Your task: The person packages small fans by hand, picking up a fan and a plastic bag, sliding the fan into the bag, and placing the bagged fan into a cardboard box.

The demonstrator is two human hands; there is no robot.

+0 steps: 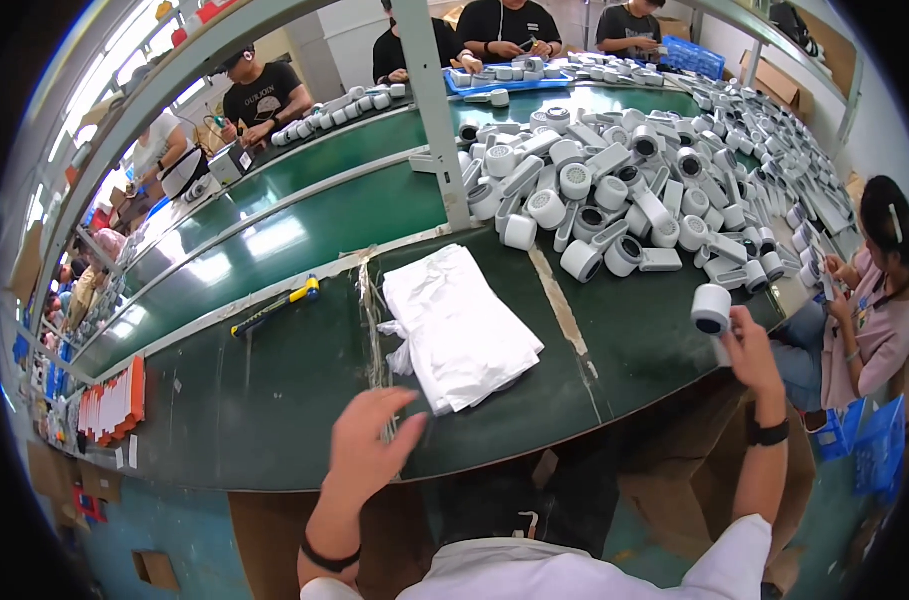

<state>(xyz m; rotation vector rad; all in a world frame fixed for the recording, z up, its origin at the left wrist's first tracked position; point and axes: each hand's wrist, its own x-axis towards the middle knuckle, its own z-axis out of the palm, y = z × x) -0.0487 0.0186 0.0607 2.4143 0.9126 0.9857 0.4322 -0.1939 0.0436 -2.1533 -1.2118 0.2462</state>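
Observation:
On the right, my right hand is closed on the handle of a white and grey handheld device. Its round head points up and away from me, above the bench edge. My left hand is open, thumb and fingers apart, just over the near edge of the bench, with nothing in it. Beside its fingertips lies a flat stack of white plastic bags. Past the bags, a big heap of the same kind of devices with cylindrical heads and grey handles covers the back right.
A yellow and black hammer lies left on the green bench. Orange-edged cards stand at the far left end. A metal post rises behind the bags. A co-worker in pink sits close on the right; others work across the line.

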